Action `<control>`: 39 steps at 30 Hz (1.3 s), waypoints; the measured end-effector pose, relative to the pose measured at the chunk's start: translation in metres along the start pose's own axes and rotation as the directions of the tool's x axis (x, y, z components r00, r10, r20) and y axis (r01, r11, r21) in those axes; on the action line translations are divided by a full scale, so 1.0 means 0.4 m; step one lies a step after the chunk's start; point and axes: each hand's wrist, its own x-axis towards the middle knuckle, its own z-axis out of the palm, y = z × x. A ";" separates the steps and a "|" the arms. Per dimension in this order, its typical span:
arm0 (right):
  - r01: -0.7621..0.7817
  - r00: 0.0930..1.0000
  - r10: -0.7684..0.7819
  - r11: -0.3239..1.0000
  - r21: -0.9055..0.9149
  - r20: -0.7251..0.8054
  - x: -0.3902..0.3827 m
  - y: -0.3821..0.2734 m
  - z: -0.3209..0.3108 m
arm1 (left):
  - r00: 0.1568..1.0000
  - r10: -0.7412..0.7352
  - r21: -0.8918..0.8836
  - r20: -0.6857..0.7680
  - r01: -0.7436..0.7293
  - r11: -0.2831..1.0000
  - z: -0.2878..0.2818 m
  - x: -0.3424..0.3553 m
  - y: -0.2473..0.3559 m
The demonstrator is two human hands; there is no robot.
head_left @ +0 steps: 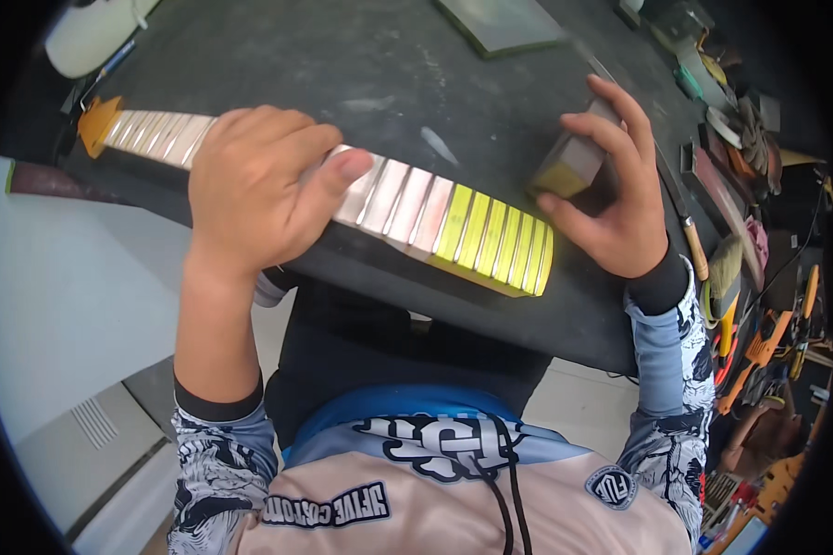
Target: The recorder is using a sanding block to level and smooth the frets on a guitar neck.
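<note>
A guitar neck lies slantwise across the dark bench top, its metal frets showing between pale strips and, at the right end, bright yellow-green strips. Wrapped over the middle of the neck is my left hand, closed, with the thumb lying along the top. An orange-brown piece sits at the neck's far left end. My right hand is closed around a grey-brown block, gripped between thumb and fingers. The block is up beyond the yellow-green end, apart from the neck; its underside is hidden.
A flat grey-green slab lies at the bench's far side. Along the right stand a wooden-handled tool, a brush and several orange clamps. A white object rests at the far left.
</note>
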 end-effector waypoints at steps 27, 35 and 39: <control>0.396 0.910 -0.407 0.910 0.121 0.084 0.115 -0.151 0.026 | 0.984 -0.030 0.025 -0.175 0.035 0.999 -0.032 -0.047 0.055; 0.421 0.901 -0.424 0.906 0.051 0.095 0.095 -0.174 0.035 | 0.990 -0.050 0.018 -0.131 0.053 0.998 -0.006 -0.050 0.062; 0.309 0.933 -0.334 0.934 0.180 0.133 0.095 -0.155 0.024 | 0.982 -0.012 -0.023 -0.187 0.008 1.000 -0.006 -0.051 0.052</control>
